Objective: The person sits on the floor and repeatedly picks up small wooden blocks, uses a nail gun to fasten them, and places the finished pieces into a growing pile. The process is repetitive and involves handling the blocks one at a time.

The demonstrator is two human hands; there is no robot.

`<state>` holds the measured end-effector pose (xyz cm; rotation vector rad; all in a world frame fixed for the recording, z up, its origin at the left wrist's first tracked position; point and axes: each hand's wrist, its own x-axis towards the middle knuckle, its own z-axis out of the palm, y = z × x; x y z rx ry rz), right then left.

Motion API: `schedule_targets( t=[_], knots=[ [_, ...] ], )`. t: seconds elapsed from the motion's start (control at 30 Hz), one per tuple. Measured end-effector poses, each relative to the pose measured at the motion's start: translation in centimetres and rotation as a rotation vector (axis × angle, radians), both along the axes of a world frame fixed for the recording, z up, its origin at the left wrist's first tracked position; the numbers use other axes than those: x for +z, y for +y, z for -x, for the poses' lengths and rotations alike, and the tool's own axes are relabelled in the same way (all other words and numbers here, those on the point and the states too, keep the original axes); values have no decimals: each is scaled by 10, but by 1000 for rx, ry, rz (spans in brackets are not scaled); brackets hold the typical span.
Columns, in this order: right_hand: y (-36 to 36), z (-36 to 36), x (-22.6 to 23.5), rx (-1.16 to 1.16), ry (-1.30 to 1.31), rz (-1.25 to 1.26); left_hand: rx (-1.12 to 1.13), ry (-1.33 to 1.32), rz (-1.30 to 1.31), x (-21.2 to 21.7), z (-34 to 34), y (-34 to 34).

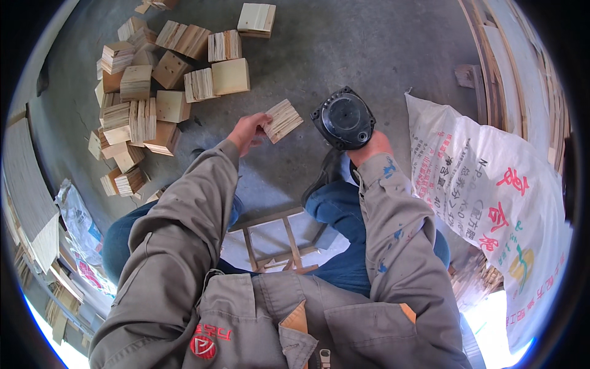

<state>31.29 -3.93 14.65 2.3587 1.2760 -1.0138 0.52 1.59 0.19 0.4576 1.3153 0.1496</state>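
My left hand [251, 131] is closed on the left edge of a small plywood block [283, 121], whose striped layered edges face up. My right hand [373, 147] is wrapped round what looks like a nail gun [344, 117]. Its black, bolted round cap is turned toward me and hides its nose and most of the handle. The block and the nail gun are apart, side by side in front of my knees. To the left lies a heap of similar plywood blocks [143, 81] on the concrete floor.
A white printed woven sack [485, 184] stands at my right, with long boards [491, 74] behind it. A small wood piece [465, 76] lies near them. Under me is a wooden frame [273, 221]. A crumpled plastic bag [80, 215] and panels [31, 178] are at the left.
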Motion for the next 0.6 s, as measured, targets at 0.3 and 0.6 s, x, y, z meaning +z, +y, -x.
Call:
schedule_targets(
  t=[0.3, 0.6],
  knots=[
    [5, -1, 1, 2, 6, 2, 275, -44, 59, 1, 4, 7],
    [5, -1, 0, 31, -10, 19, 286, -16, 58, 19, 10, 13]
  ],
)
